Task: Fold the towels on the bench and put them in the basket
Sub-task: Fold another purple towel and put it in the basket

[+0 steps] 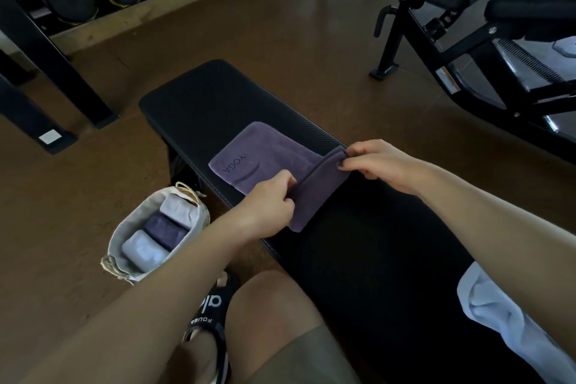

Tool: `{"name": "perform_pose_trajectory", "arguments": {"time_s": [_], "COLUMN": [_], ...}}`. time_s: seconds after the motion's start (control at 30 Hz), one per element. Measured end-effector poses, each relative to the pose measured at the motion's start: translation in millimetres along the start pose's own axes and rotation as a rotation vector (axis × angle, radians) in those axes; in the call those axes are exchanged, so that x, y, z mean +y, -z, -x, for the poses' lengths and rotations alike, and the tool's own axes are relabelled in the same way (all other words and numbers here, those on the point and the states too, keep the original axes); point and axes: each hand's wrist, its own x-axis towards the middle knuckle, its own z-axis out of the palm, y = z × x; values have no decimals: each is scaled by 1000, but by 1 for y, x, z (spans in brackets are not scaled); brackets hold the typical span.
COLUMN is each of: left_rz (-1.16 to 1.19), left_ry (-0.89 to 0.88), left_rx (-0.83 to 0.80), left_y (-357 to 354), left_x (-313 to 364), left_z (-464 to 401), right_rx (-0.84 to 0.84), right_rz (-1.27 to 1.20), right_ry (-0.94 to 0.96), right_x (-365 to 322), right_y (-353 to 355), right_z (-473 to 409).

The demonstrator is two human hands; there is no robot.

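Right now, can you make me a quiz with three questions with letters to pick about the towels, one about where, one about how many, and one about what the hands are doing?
1. Where is the basket?
A. on the bench
B. on the floor left of the bench
C. on the person's lap

2. How many folded towels lie in the basket?
A. one
B. three
C. five

3. What are the hands doing to the purple towel?
A. both pinch its edge
B. both lie flat on it
C. neither touches it

Answers:
1 B, the basket stands on the brown floor beside the black bench.
2 B, two pale towels and one dark purple towel sit in a row.
3 A, the left hand and the right hand each grip the folded-over edge.
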Motion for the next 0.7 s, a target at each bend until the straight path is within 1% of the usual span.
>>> {"name": "perform_pose_trajectory", "arguments": {"time_s": [0.07,0.2,0.3,0.4,0.53,0.63,0.7], "left_rz": [27,34,84,167,59,35,72], "left_ry": [7,8,-14,-30,-94,-64,-12], "left_rx": [4,54,115,100,119,128,85], "left_y": [2,-1,-1,0,-7,-7,-6], "left_x": [-6,-11,-10,-7,-9,-14,-16], "left_z": [-1,-1,-2,1,2,-1,-3], "right_rx": [-1,25,49,64,148,218,234], "right_rz": [-19,56,97,168,254,351,400], "right_ry": [-10,-17,42,94,160,207,226], "right_x": [-1,-3,-5,-4,-1,3,5], "right_y": [-2,-8,-13,-19,-27,-34,-38], "right_z": [-2,-9,-14,-17,-20,-20,-20]}}
